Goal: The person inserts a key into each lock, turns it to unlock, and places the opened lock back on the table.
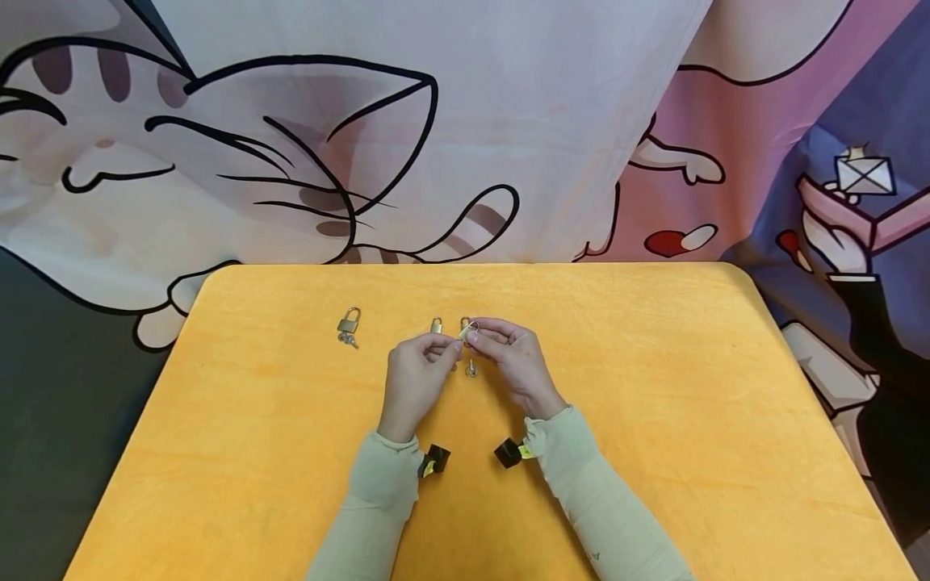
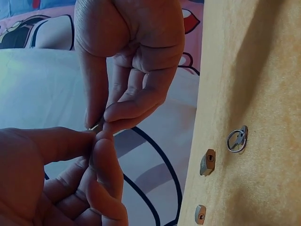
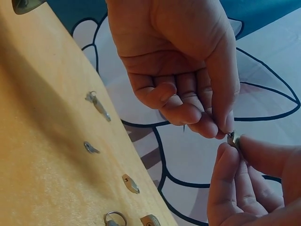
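Left hand (image 1: 420, 379) and right hand (image 1: 517, 363) pinch one small metal piece (image 3: 234, 139); slack fingers could drop it near the table's far edge (image 1: 596, 269).

Table (image 1: 690, 387): yellow-orange top, faintly mottled, rounded far corners; behind it, printed cloth backdrop (image 1: 567, 97) along far side, soft folds; at far left, large white cartoon cat (image 1: 218, 230), black outlines, closed eyes, whiskers, striped tail; at far right, pink section (image 1: 741, 202) with red-and-white shape (image 1: 681, 240), then blue section (image 1: 806, 173) with cartoon envelope (image 1: 865, 176); at left, dark grey-green area (image 1: 58, 420), cloth or floor unclear; light diffuse, shadows soft.
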{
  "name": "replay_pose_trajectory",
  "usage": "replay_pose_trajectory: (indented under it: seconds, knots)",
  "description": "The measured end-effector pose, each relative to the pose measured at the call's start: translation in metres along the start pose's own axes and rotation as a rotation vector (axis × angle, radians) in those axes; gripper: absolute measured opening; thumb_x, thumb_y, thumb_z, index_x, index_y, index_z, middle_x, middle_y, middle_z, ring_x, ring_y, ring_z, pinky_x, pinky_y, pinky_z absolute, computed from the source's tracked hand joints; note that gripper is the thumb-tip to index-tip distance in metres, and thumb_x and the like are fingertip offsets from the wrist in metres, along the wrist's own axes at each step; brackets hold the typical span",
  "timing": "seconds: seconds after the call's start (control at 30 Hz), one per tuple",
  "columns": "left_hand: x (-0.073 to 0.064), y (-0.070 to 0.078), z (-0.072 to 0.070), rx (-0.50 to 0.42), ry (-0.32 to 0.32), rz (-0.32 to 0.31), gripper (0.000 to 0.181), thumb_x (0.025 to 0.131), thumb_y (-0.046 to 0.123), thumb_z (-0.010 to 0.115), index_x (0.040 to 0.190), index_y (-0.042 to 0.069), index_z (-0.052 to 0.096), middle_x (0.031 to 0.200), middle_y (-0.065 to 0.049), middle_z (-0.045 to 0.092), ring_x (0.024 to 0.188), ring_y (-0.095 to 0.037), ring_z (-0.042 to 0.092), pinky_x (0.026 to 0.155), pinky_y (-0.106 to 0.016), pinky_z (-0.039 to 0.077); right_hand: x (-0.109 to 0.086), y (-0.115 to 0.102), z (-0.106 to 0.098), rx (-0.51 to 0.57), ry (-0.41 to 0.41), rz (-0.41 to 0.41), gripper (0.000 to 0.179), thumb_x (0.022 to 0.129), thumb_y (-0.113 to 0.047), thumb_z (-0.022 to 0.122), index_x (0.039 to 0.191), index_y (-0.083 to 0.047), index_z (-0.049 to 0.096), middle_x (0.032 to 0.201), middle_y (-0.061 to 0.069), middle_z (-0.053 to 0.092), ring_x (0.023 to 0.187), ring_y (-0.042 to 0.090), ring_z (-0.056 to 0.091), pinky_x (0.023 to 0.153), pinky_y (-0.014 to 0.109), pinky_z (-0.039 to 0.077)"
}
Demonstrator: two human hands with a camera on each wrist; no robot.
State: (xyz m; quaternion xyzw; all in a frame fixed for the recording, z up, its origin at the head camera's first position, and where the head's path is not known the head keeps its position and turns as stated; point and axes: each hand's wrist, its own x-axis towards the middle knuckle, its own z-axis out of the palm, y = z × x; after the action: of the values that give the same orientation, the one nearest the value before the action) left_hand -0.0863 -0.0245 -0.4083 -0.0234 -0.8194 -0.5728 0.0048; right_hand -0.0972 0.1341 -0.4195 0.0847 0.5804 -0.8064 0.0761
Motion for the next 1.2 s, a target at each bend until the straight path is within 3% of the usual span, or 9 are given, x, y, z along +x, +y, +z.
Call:
replay_pose_trajectory:
  seconds: [0.13,0.33,0.47,0.73,1.0,1.2]
  knots:
    - [-0.0004,-0.0005,0.0011,0.026,0.010,0.024,0.015,0.094,0.019,0.072,0.090,0.006,0.077,0.075,-0.004,0.073,0.066,-0.024,0.070,0.057,-0.026,0.050,0.0000,0.0008,0.0003,0.007,0.006,-0.004,0.035,0.094,0.004,0.066,0.126,0.016,0.059,0.100,0.006,0.076,0.090,0.014,0.072,0.095,0.043,0.053]
    - [-0.0004,-0.0014,0.0026,0.072,0.025,0.049,0.014,0.093,0.020,0.074,0.087,0.007,0.077,0.072,0.002,0.071,0.061,-0.012,0.065,0.056,-0.027,0.052,0.0003,0.0004,0.0010,0.022,0.006,0.003,0.035,0.094,0.004,0.067,0.126,0.016,0.060,0.109,0.014,0.074,0.091,0.014,0.072,0.092,0.039,0.055]
    - [-0.0002,-0.0021,0.0041,0.102,0.034,0.068,0.014,0.092,0.020,0.075,0.086,0.007,0.078,0.072,0.002,0.070,0.061,-0.009,0.064,0.057,-0.027,0.053,0.0006,0.0000,0.0013,0.019,0.010,-0.001,0.033,0.093,0.003,0.067,0.124,0.014,0.062,0.113,0.018,0.072,0.093,0.015,0.072,0.089,0.035,0.056]
    - [-0.0014,-0.0029,0.0067,0.130,0.056,0.096,0.014,0.090,0.019,0.076,0.084,0.007,0.078,0.071,0.003,0.070,0.059,-0.008,0.063,0.056,-0.027,0.052,-0.0009,-0.0005,0.0022,-0.011,0.022,0.010,0.034,0.094,0.001,0.067,0.126,0.013,0.062,0.123,0.026,0.066,0.093,0.013,0.071,0.092,0.037,0.055]
    - [-0.0019,-0.0028,0.0062,0.117,0.066,0.103,0.013,0.090,0.018,0.077,0.083,0.007,0.078,0.070,0.003,0.070,0.057,-0.008,0.063,0.055,-0.026,0.052,-0.0011,0.0011,0.0030,-0.004,0.045,-0.002,0.030,0.093,0.002,0.068,0.121,0.012,0.065,0.103,0.007,0.075,0.089,0.013,0.071,0.087,0.034,0.057]
    - [-0.0025,-0.0026,0.0065,0.112,0.064,0.100,0.013,0.089,0.017,0.077,0.083,0.006,0.078,0.070,0.002,0.071,0.057,-0.008,0.063,0.054,-0.026,0.052,-0.0002,0.0028,0.0021,0.003,0.058,0.000,0.028,0.093,0.003,0.068,0.119,0.014,0.066,0.100,0.006,0.075,0.086,0.013,0.072,0.087,0.035,0.057]
